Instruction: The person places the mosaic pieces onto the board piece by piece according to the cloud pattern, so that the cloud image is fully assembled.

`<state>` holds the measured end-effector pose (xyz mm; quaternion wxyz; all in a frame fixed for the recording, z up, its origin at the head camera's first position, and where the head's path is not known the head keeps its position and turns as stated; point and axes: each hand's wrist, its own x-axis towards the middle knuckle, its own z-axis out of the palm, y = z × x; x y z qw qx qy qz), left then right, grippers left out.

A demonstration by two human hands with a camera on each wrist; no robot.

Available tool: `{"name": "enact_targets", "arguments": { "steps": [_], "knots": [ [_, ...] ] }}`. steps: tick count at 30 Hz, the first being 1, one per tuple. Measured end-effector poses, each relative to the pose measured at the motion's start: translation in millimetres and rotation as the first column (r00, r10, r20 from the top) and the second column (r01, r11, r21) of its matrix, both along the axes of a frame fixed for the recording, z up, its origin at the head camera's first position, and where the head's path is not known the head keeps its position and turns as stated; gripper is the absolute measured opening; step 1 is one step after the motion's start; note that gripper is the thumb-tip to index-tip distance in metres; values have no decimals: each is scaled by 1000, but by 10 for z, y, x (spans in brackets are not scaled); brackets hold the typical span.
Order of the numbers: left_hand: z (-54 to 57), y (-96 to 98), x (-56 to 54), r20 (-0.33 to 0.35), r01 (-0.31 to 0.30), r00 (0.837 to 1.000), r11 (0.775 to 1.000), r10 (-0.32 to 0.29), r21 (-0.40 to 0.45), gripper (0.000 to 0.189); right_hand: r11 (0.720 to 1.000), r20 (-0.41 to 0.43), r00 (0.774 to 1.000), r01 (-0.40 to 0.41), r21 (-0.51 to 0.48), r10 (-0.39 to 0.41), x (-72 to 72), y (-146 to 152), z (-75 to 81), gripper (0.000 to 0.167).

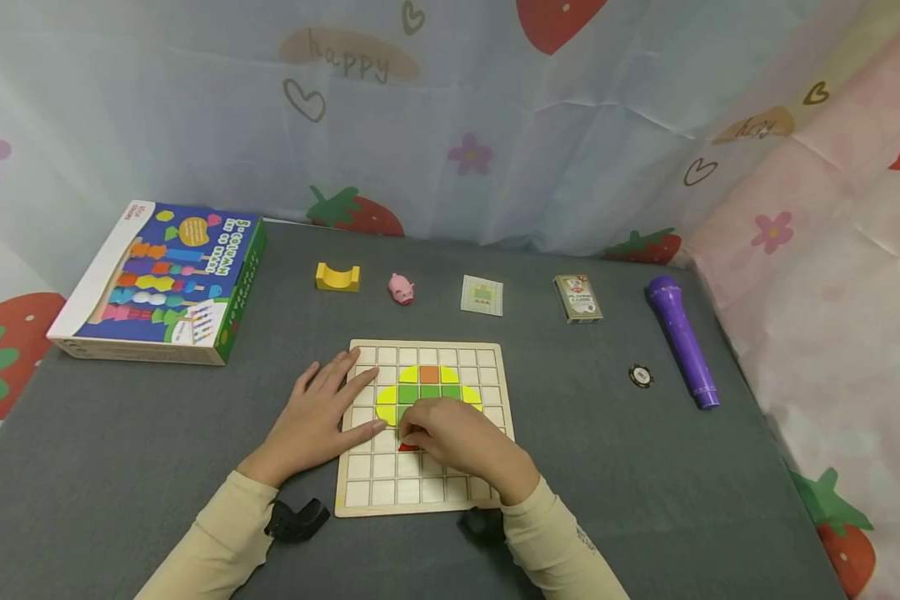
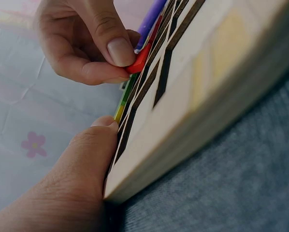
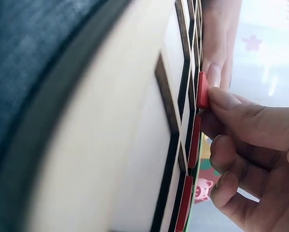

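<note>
A wooden grid board lies on the grey cloth, with yellow quarter-round tiles, green tiles and an orange tile set in its squares. My left hand rests along the board's left side, fingers spread and straight. Over the middle of the board, my right hand pinches a red tile between thumb and fingers, low against the grid. Two more red tiles sit beside it in the right wrist view; in the head view the right hand hides that area.
Behind the board stand a yellow arched block, a pink pig figure, a patterned card and a playing-card box. A poker chip and a purple microphone lie right. A game box is at left.
</note>
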<state>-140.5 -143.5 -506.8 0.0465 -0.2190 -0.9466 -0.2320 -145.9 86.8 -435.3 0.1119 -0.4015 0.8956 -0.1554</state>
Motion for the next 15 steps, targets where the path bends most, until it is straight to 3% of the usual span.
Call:
{"name": "enact_targets", "arguments": {
  "steps": [5, 15],
  "knots": [
    [-2, -6, 4, 19, -5, 1000, 1000, 6, -10, 75, 1000, -4, 1000, 7, 9, -7, 14, -13, 8, 6],
    [-19, -9, 19, -9, -6, 1000, 1000, 6, -3, 74, 1000, -50, 999, -7, 8, 7, 37, -9, 2, 7]
  ]
}}
